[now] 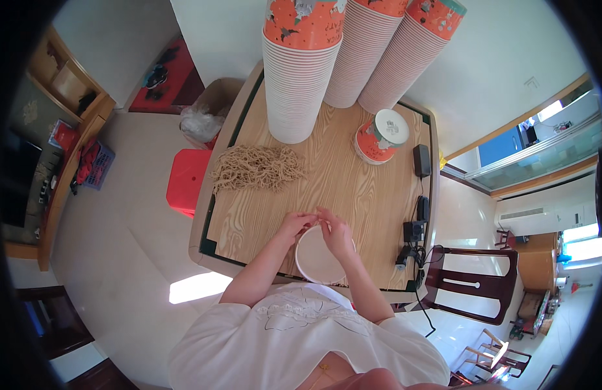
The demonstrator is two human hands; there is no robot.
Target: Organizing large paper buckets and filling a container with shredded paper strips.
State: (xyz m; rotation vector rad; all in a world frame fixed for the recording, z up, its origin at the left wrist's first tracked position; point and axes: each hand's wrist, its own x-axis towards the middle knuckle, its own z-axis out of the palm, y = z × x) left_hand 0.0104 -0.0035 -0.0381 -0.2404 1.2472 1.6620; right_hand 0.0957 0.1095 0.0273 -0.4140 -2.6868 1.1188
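Observation:
A white round paper tub (319, 261) stands at the near edge of the wood-grain table (327, 188), close against my body, with its inside facing up. Both hands meet at its far rim. My left hand (300, 223) is closed in a pinch there, and my right hand (337, 235) comes over the rim from the right, fingertips pressed together against the left ones. Whatever lies between the fingers is too small to make out. Beyond my left hand lies a tangled heap of tan cords (259, 168).
Tall stacks of nested white and orange paper tubs (301, 91) rise at the far side. A few more orange tubs (376, 142) sit right of centre. Black adapters and cables (415, 231) line the right edge, beside a dark wooden chair (473, 285). A red stool (186, 179) stands left.

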